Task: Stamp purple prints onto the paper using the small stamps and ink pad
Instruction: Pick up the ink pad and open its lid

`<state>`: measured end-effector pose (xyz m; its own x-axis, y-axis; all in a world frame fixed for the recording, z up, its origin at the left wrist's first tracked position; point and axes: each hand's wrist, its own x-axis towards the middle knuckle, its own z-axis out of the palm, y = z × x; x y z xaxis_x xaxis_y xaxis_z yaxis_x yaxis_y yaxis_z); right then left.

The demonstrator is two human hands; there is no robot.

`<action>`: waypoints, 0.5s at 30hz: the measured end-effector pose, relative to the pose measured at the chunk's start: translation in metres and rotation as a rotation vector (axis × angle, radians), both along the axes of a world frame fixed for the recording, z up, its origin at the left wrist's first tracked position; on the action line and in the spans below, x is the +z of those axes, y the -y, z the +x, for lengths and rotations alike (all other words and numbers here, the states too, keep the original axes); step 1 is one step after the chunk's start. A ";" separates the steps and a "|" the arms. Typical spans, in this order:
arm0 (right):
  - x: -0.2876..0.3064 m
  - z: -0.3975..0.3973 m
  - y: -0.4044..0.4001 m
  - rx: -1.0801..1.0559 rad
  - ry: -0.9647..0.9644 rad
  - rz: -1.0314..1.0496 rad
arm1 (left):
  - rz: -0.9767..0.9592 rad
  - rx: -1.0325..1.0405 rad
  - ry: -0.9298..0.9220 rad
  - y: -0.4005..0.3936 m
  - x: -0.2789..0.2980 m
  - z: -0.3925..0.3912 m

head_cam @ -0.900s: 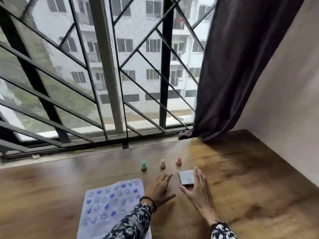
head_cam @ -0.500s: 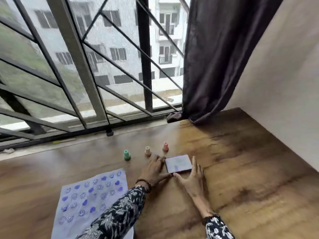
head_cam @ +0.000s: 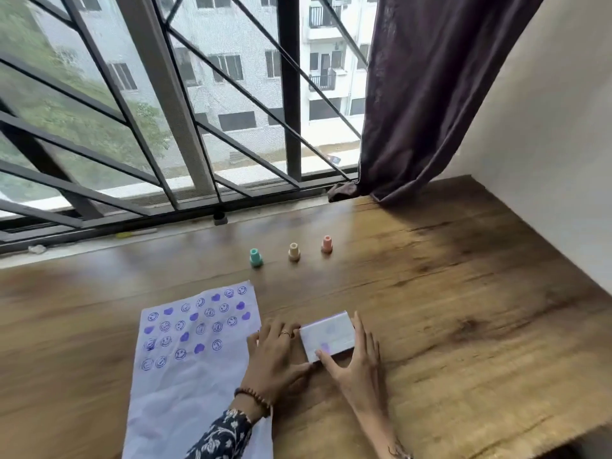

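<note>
A white sheet of paper [head_cam: 195, 376] lies on the wooden table, its upper half covered with several purple smiley and heart prints. A small rectangular ink pad [head_cam: 328, 334], closed and pale with purple smudges, sits just right of the paper. My right hand [head_cam: 356, 359] grips it, fingers along its right edge and thumb at its near edge. My left hand [head_cam: 276, 356] rests flat at its left edge, fingertips touching it. Three small stamps stand upright in a row farther back: green [head_cam: 256, 257], beige [head_cam: 293, 251] and pink [head_cam: 327, 244].
The wooden table [head_cam: 463, 309] runs to a window with dark metal bars [head_cam: 291, 94] at the back. A dark curtain [head_cam: 430, 94] hangs at the back right, touching the tabletop. A pale wall [head_cam: 563, 160] bounds the right side. The table's near right edge drops off.
The view tilted down and closer. The ink pad and both hands came nearer to me, beside the paper. My right hand closed around the pad and my left hand came against it.
</note>
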<state>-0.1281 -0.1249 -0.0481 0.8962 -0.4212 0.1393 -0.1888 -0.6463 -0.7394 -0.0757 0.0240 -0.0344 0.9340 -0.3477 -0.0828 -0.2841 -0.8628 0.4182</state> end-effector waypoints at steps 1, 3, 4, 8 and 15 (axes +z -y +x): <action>0.000 -0.007 -0.006 -0.003 -0.007 -0.004 | -0.001 0.007 0.002 -0.005 0.000 -0.007; 0.001 -0.018 -0.016 -0.021 -0.008 -0.006 | -0.027 0.019 -0.014 -0.014 -0.002 -0.019; 0.003 -0.022 -0.020 -0.024 -0.009 0.004 | -0.063 0.034 -0.033 -0.018 -0.002 -0.023; 0.010 -0.028 -0.038 -0.033 -0.070 0.018 | -0.124 0.078 -0.051 -0.026 -0.006 -0.032; 0.020 -0.015 -0.054 -0.051 -0.192 -0.080 | -0.157 0.106 -0.049 -0.027 -0.009 -0.032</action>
<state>-0.1435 -0.0704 -0.0282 0.8871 -0.4615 0.0027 -0.3556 -0.6872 -0.6335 -0.1075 0.0506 -0.0435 0.9622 -0.2599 -0.0814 -0.1712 -0.8097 0.5613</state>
